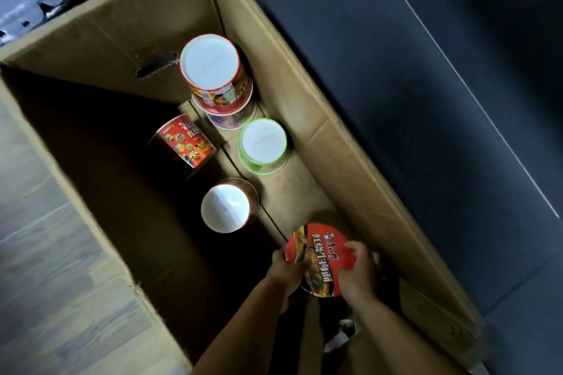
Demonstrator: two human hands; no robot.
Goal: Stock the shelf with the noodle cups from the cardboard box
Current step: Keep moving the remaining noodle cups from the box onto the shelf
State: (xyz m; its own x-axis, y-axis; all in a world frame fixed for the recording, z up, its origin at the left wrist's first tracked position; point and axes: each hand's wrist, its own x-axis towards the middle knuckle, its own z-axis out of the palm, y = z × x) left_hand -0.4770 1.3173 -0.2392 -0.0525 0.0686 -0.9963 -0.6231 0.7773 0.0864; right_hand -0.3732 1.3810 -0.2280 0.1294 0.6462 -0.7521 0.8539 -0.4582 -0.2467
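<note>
- Near end of the box [350, 137], by its right wall: both hands are on one red cup [320, 256], lid facing up. Left hand [286, 271] grips its left rim, right hand [358, 274] curls over the right rim.
- Cup sits dead between the hands, so I'd guess it comes straight up and out.
- Farther in: a white-bottomed cup [225, 207], a green-rimmed one [263, 144], a red one on its side [182, 141], then a stack [213, 70] in the far corner.
- No shelf in view.
</note>
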